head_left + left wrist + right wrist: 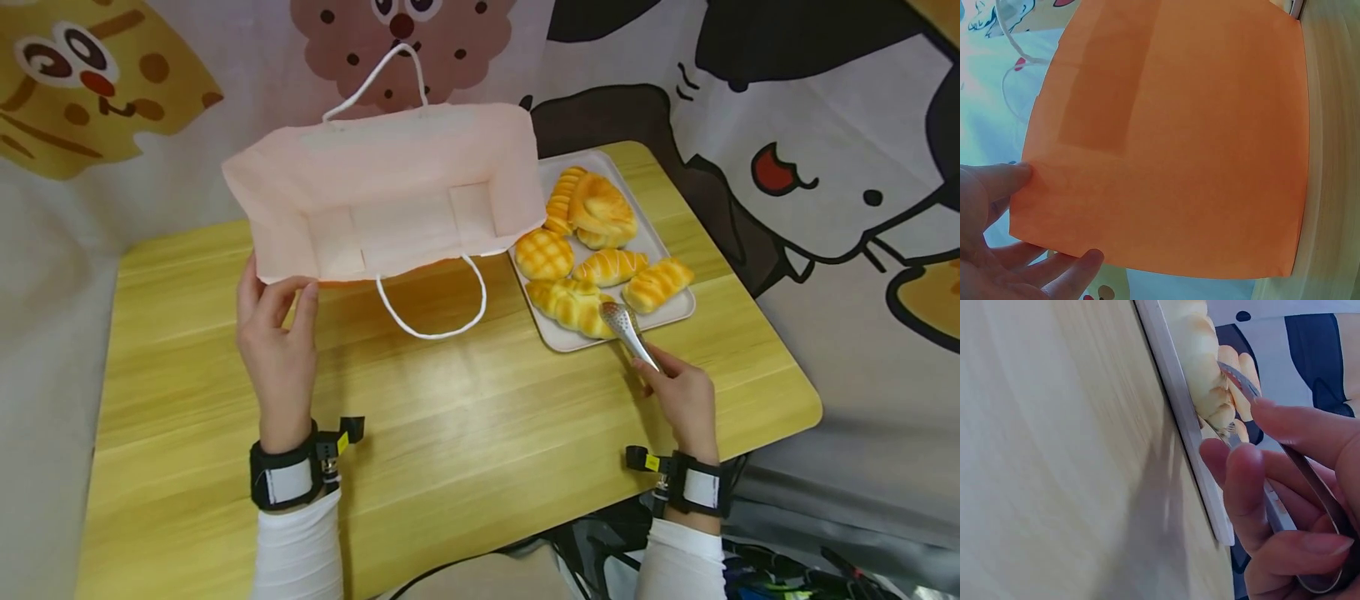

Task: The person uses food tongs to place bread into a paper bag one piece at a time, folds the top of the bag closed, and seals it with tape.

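Note:
A paper bag (405, 225), pink inside and orange outside, stands open at the top with two white cord handles. My left hand (277, 350) holds its near left corner, thumb and fingers on either side of the corner; the orange side (1179, 144) fills the left wrist view. My right hand (678, 392) grips metal food tongs (628, 329). The tongs' tips are apart at the right end of a long segmented bread roll (566, 304), one on each side of it in the right wrist view. Whether they press on it, I cannot tell.
The roll lies at the front of a pale tray (558, 340) with several other breads, including a criss-cross bun (543, 254) and a large round bread (602, 208). The tray stands on a wooden table (450, 417), right of the bag. A cartoon-printed cloth (600, 58) hangs behind.

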A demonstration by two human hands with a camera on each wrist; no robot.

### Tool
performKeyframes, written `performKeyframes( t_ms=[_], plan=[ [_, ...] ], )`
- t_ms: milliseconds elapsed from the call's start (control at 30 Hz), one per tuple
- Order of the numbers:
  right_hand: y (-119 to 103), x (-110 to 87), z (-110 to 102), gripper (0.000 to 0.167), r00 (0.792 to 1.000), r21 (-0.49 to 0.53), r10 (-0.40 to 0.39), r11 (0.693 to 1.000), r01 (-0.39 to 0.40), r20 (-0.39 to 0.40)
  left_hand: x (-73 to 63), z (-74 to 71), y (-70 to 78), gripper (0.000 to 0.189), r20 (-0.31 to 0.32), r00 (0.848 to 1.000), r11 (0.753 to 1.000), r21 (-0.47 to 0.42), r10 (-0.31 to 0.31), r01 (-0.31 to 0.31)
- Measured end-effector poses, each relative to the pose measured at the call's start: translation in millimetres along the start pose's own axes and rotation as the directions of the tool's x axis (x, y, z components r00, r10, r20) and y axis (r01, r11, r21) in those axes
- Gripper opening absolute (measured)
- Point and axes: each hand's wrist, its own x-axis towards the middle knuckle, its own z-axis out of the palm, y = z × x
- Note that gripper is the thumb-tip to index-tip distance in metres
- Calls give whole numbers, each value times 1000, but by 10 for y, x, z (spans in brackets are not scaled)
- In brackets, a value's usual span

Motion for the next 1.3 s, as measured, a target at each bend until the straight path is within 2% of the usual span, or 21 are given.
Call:
performKeyframes(
  t_ms=[167,300,600,900,1133,1300],
  plan=[
    [9,-16,42,48,999,107,23,994,-19,-35,-25,-31,109,19,-4,1000,1000,9,-11,11],
    [15,-47,71,46,996,201,64,978,-51,-55,-30,-50,132,19,0,1000,1000,10,-9,9],
    [35,-109,96,44,991,304,115,948,-89,-70,-25,-69,106,19,-3,1000,1000,2,-18,18],
    [30,-198,18,45,992,484,117,871,-85,-36,-8,-93,99,19,-1,1000,1000,-18,-6,6],
    [-129,-240,-83,45,989,560,140,824,-88,-50,23,-95,-160,17,2,1000,999,-30,25,-25],
    [-291,-289,-159,44,983,656,147,754,-40,-108,24,-97,-266,17,-4,998,998,-10,61,-61]
  ],
)
